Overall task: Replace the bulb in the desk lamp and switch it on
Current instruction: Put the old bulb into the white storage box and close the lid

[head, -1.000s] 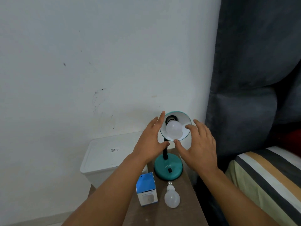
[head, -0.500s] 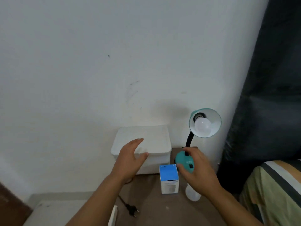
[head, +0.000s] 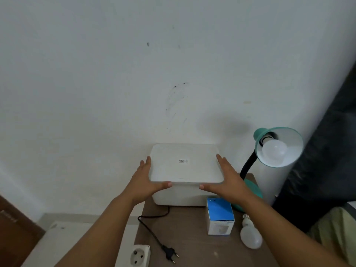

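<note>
A teal desk lamp (head: 279, 146) stands at the table's right rear, with a white bulb (head: 274, 152) screwed into its shade. A loose white bulb (head: 250, 237) lies on the brown table (head: 190, 237) beside a blue and white bulb box (head: 220, 215). The lamp's black plug (head: 170, 252) lies unplugged near a white socket block (head: 139, 256). My left hand (head: 146, 181) and my right hand (head: 225, 180) press with straight fingers against the two sides of a white lidded box (head: 185, 164), thumbs along its front edge.
A white wall rises right behind the table. A dark curtain (head: 327, 151) hangs to the right, with bedding (head: 335, 230) below it. A low white surface (head: 57, 245) sits left of the table.
Both hands left the lamp and moved left. They now lie against the sides of the white lidded box. The view swung left with them.
</note>
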